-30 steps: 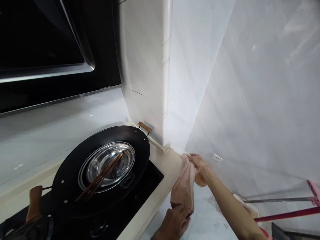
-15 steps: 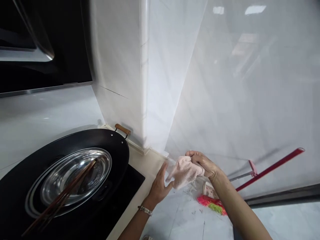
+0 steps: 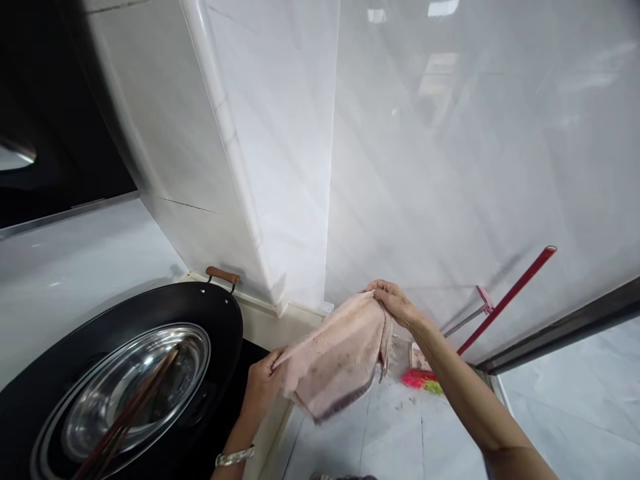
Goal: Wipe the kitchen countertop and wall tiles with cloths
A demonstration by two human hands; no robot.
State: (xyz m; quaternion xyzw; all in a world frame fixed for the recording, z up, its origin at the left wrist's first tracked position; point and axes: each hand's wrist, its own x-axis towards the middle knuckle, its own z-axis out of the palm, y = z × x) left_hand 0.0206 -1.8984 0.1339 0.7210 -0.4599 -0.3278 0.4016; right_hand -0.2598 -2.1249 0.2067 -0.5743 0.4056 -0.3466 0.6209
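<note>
A pale pink cloth point(image 3: 335, 363) with darker stains hangs spread out between my two hands, above the floor beside the stove counter. My left hand point(image 3: 260, 387), with a silver bracelet at the wrist, is closed on its left corner. At the upper right corner, my right hand point(image 3: 393, 301) pinches the edge, near the wall. The lower edge of the cloth hangs free and looks slightly blurred.
At left, a black wok point(image 3: 220, 320) with a wooden handle holds a shiny metal bowl point(image 3: 190, 340) with several chopsticks point(image 3: 130, 407) in it. A red-handled broom point(image 3: 505, 303) leans on the wall point(image 3: 450, 167). A dark range hood point(image 3: 60, 133) hangs upper left.
The cloth was bunched in my right hand with my left hand open beside it. Now my left hand grips a corner and the cloth is stretched open. The view has turned to the right.
</note>
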